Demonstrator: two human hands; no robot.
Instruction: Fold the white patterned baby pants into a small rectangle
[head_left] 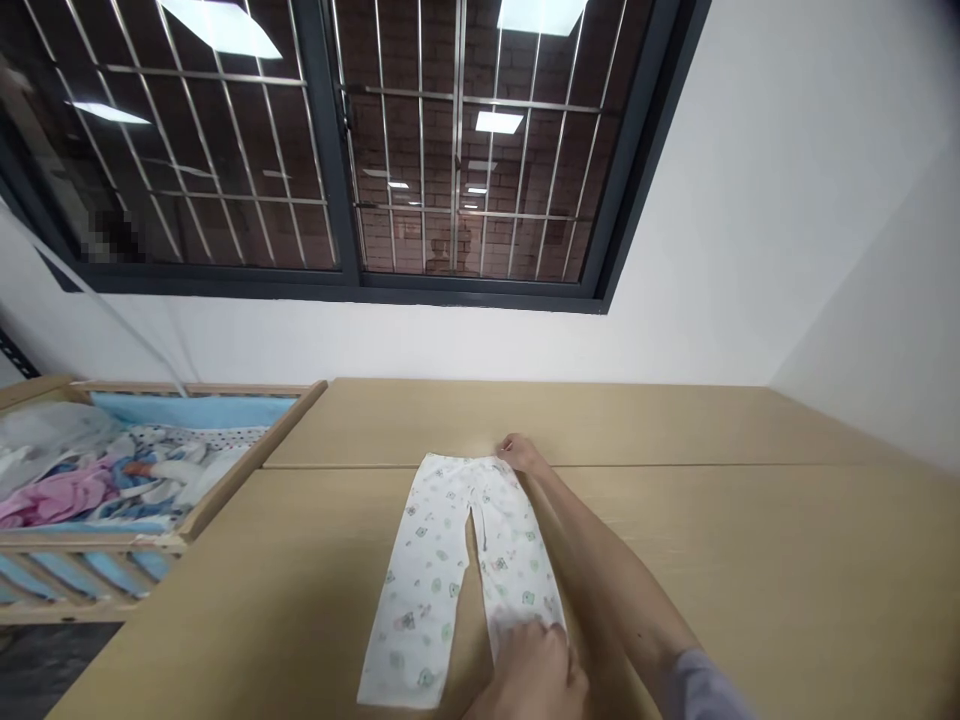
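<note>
A small pair of white baby trousers [431,570] with a tiny green print lies flat on the wooden table [750,560], waistband away from me and legs spread toward me. My right hand [517,452] reaches along the right side of the garment and pinches the far right corner of the waistband. My left hand [534,672] is at the bottom of the view, with its fingers closed on the cuff of the right trouser leg. The left trouser leg lies untouched.
A wooden cot [225,480] with blue lining stands against the table's left edge and holds a heap of pink, white and blue clothes [90,480]. Behind the table are a white wall and a barred window [337,150].
</note>
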